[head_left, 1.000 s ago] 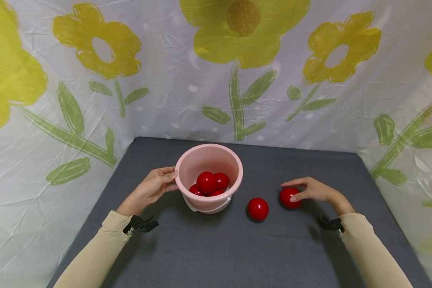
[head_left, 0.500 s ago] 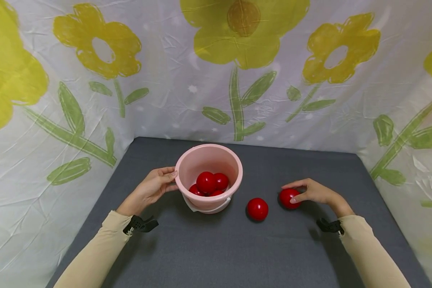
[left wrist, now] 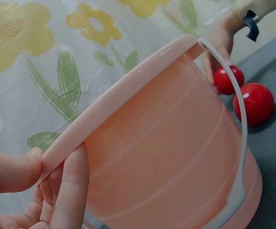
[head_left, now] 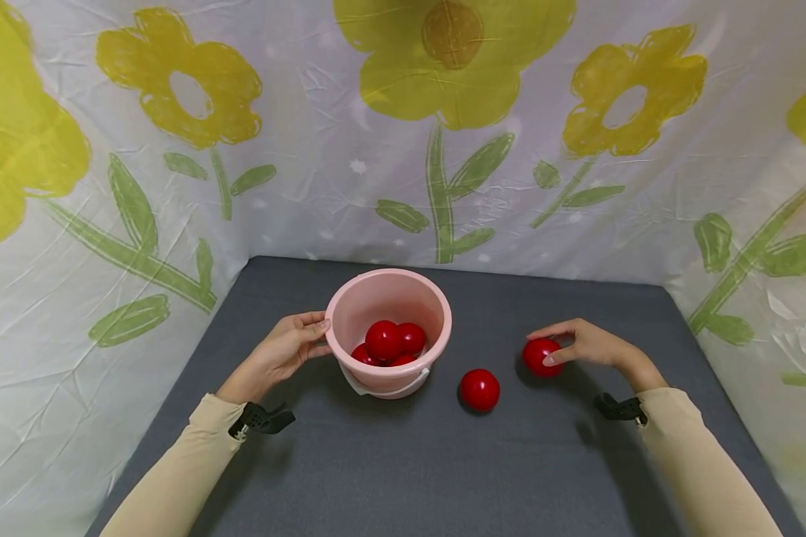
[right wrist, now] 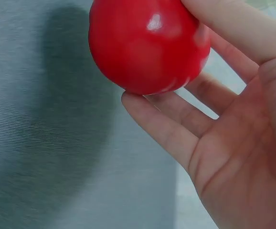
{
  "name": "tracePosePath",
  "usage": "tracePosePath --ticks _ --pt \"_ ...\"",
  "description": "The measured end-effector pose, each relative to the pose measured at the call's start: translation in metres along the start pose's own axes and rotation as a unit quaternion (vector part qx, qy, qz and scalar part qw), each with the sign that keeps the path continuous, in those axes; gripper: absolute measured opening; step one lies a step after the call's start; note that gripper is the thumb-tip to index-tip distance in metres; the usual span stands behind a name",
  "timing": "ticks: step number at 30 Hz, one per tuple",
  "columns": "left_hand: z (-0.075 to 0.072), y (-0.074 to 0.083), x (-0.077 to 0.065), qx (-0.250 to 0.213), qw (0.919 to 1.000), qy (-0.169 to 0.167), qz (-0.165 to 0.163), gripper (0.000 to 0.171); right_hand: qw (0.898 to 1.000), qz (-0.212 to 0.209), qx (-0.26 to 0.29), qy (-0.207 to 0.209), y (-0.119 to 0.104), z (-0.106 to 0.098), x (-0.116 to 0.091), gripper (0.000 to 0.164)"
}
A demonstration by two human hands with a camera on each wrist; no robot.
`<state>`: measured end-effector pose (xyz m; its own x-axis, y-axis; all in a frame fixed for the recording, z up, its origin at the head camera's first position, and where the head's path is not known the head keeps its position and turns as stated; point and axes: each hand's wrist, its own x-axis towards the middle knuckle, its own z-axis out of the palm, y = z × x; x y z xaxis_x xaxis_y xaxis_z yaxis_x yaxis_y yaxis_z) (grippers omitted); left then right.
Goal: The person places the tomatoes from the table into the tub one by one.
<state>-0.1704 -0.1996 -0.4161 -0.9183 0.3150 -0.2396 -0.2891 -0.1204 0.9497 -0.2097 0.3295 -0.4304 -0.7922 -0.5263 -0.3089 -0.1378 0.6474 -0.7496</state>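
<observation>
A pink bucket [head_left: 389, 382] stands on the dark table, its white handle [left wrist: 243, 124] hanging down in front. My left hand [head_left: 289, 349] pinches the bucket's rim at its left side, thumb on top and fingers beneath in the left wrist view. Several red balls [head_left: 384, 340] lie inside the bucket. To the right, my right hand [head_left: 594, 347] holds a shiny red ball [right wrist: 147, 45] between thumb and fingers, slightly above the table with its shadow apart from it. Another red ball [head_left: 480, 390] rests on the table between the bucket and that hand.
The dark grey cloth [head_left: 403, 477] covers the table. Behind and at both sides hangs a whitish sheet [head_left: 309, 149] printed with yellow flowers. Black bands [head_left: 262, 418] circle both wrists below beige sleeves.
My right hand has closed on the right-hand ball and raised it a little off the table. The left hand and the bucket stay put.
</observation>
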Motion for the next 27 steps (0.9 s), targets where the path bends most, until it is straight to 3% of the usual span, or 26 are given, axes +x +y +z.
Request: tracePosePath --ticks 13,20,27 --pt "0.0 0.001 0.0 -0.006 1.0 -0.007 0.002 0.053 0.999 0.008 -0.04 0.02 -0.065 -0.06 -0.007 0.054" --pt "0.001 0.002 -0.001 -0.008 0.9999 -0.008 0.0 0.052 0.998 0.005 -0.064 0.017 -0.089 -0.069 0.004 0.057" --pt "0.001 0.004 -0.002 0.001 1.0 -0.005 -0.003 0.052 0.998 -0.028 -0.059 -0.001 -0.117 -0.073 0.025 0.052"
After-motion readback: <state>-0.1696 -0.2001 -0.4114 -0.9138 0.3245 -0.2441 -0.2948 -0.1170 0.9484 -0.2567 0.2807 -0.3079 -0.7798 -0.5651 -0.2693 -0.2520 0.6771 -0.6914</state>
